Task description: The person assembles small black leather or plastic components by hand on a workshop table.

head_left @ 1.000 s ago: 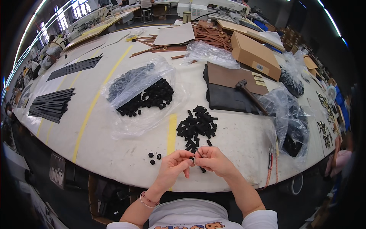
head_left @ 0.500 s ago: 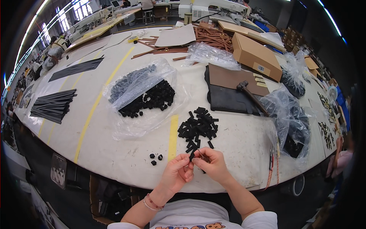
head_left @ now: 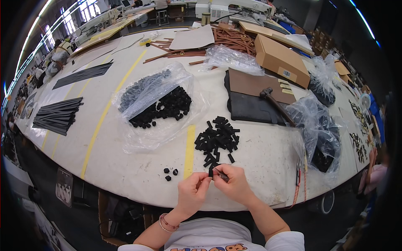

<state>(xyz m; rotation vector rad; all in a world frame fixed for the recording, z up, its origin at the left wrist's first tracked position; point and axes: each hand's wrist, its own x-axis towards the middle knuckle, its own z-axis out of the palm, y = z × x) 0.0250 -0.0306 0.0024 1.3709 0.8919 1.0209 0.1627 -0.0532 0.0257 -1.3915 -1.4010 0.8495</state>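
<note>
Close to the table's front edge, my two hands meet over a small black strip piece (head_left: 211, 171). My left hand (head_left: 193, 191) pinches it from the left between thumb and fingers. My right hand (head_left: 234, 183) is closed around a thin dark metal tool (head_left: 222, 176), whose tip reaches the piece; its exact kind is hidden by the fingers. Just beyond my hands lies a heap of short black pieces (head_left: 217, 140). Left of my hands sit three small black folded knobs (head_left: 168, 178). Farther left, a clear plastic bag (head_left: 144, 98) spills many similar black knobs (head_left: 173, 106).
Two groups of black strips (head_left: 58, 115) lie far left. A hammer (head_left: 274, 102) rests on dark sheets (head_left: 255, 111). Beyond are brown straps (head_left: 236, 42) and a cardboard box (head_left: 280, 60). At right stand a filled plastic bag (head_left: 320, 134) and red-handled tool (head_left: 298, 175). Another person's hand (head_left: 372, 155) shows far right.
My left hand has turned, its fingers now curled in with the back showing. My right hand has shifted slightly, and the black piece now stands more upright between my fingertips.
</note>
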